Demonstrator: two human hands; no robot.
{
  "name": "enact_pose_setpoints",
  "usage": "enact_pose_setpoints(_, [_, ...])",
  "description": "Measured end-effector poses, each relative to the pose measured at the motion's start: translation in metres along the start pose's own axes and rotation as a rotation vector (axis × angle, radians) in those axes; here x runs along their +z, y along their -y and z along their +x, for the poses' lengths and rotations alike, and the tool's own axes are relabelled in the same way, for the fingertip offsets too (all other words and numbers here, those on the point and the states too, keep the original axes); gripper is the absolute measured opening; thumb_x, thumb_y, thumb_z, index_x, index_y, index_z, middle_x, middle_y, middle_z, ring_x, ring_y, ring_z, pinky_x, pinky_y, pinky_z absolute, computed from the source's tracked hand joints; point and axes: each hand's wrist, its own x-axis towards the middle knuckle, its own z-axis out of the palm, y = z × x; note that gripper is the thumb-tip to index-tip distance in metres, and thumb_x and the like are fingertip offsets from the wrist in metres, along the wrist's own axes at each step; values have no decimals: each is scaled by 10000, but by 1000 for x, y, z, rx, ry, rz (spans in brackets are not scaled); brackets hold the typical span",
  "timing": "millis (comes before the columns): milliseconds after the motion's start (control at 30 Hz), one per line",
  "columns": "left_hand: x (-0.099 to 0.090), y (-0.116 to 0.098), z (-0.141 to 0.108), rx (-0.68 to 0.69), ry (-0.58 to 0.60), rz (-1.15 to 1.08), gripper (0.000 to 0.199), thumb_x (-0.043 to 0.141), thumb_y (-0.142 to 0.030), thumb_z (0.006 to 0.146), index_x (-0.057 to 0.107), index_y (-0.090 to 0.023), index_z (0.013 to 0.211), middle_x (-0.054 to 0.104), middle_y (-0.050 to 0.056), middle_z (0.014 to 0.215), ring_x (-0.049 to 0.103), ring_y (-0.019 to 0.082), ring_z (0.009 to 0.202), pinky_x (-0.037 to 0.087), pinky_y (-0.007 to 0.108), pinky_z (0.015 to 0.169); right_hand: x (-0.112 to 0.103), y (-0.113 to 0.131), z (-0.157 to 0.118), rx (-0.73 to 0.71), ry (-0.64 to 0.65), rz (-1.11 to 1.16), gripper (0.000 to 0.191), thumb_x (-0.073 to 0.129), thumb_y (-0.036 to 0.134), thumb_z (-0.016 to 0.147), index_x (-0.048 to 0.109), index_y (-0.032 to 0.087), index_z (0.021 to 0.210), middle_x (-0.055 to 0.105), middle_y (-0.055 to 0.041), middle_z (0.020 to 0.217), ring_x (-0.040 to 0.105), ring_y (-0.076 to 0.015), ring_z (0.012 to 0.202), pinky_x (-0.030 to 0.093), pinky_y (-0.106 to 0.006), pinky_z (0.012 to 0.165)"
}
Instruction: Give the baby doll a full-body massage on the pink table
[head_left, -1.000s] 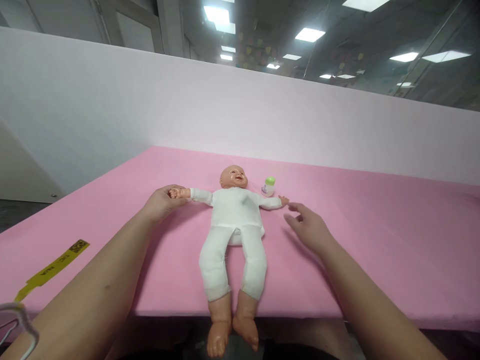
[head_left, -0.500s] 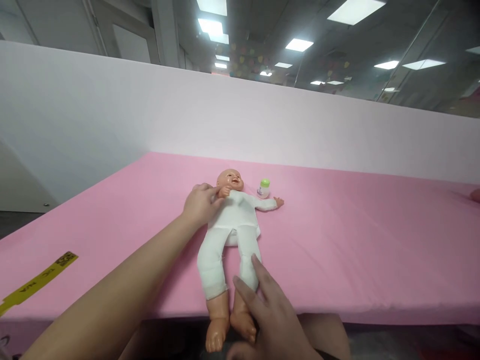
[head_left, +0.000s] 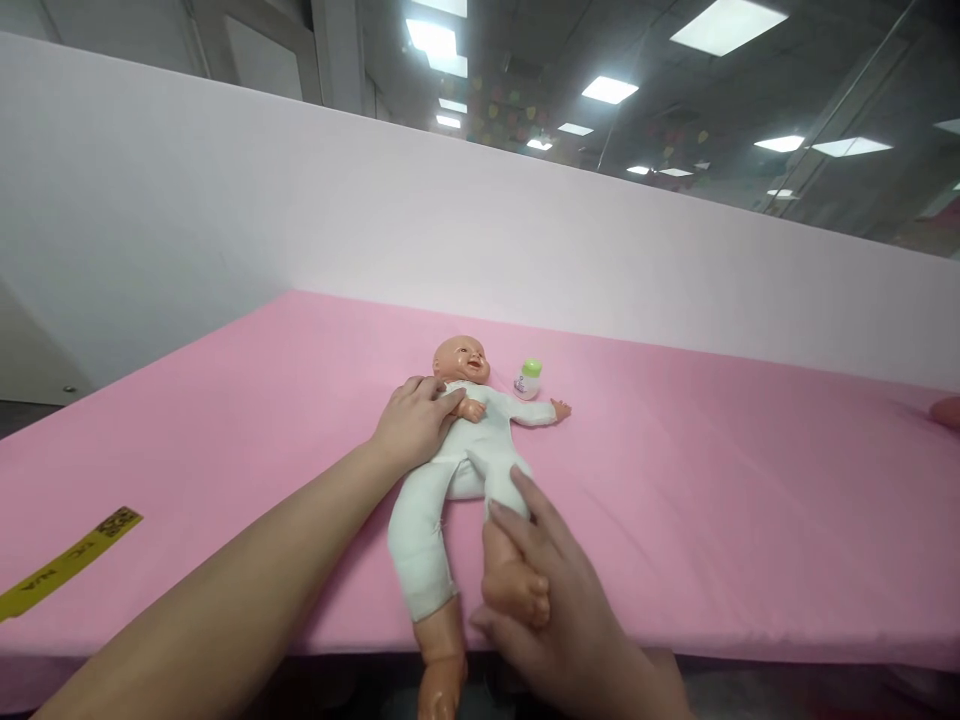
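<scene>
A baby doll in a white cloth suit lies on its back, head away from me and bare feet near the table's front edge. My left hand is closed around the doll's arm on the left, its small hand showing past my thumb on the chest. Around the doll's leg on the right curls my right hand, with the foot raised against my palm. The other foot hangs over the edge. Beside the doll's head stands a small bottle with a green cap.
A pink cloth covers the table. Yellow tape with a printed code is stuck at the front left. A white partition rises behind. At the far right edge, part of a skin-toned object shows.
My right hand has closed on the doll's leg and lifted its foot, bending the leg back. My left hand has brought the doll's arm from near its chin down onto the chest.
</scene>
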Motion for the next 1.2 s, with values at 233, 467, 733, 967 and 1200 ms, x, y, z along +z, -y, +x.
enact_pose_setpoints(233, [0, 1, -2, -4, -5, -19, 426, 556, -351, 1028, 640, -349, 1446, 635, 106, 1269, 521, 338, 1238, 451, 498, 1060, -17, -16, 72, 108, 131, 101, 505, 753, 261, 828, 661, 290, 1324, 420, -102, 1674, 531, -340, 1456, 528, -493, 1115])
enact_pose_setpoints(467, [-1, 8, -2, -60, -56, -145, 436, 603, -352, 992, 656, -375, 1424, 630, 100, 1273, 549, 335, 1224, 472, 494, 1049, 8, -31, 82, 108, 112, 135, 486, 845, 356, 784, 694, 264, 1236, 350, -130, 1707, 455, -352, 1513, 503, -517, 1126])
enact_pose_setpoints(733, [12, 54, 2, -672, -310, -774, 405, 634, -470, 958, 660, -279, 1313, 699, 101, 1115, 700, 300, 973, 580, 426, 840, -10, 0, 35, 53, 31, 139, 352, 762, 242, 799, 705, 242, 1146, 474, -157, 1630, 523, -325, 1469, 559, -417, 1076])
enact_pose_setpoints(967, [26, 89, 6, -1143, -398, -1385, 321, 685, -193, 809, 599, -229, 1116, 706, 111, 1046, 749, 290, 897, 656, 454, 752, 3, 2, -34, -18, -50, 105, 443, 737, 208, 689, 667, 290, 1118, 617, -113, 1508, 804, -284, 994, 673, -307, 728])
enact_pose_setpoints(1200, [30, 87, 6, -1112, -433, -1391, 291, 731, -254, 843, 611, -238, 1108, 713, 115, 1100, 752, 294, 946, 663, 461, 791, 13, 4, -43, 17, 106, -34, 460, 743, 204, 628, 687, 286, 1077, 692, -69, 1407, 809, -260, 930, 674, -295, 742])
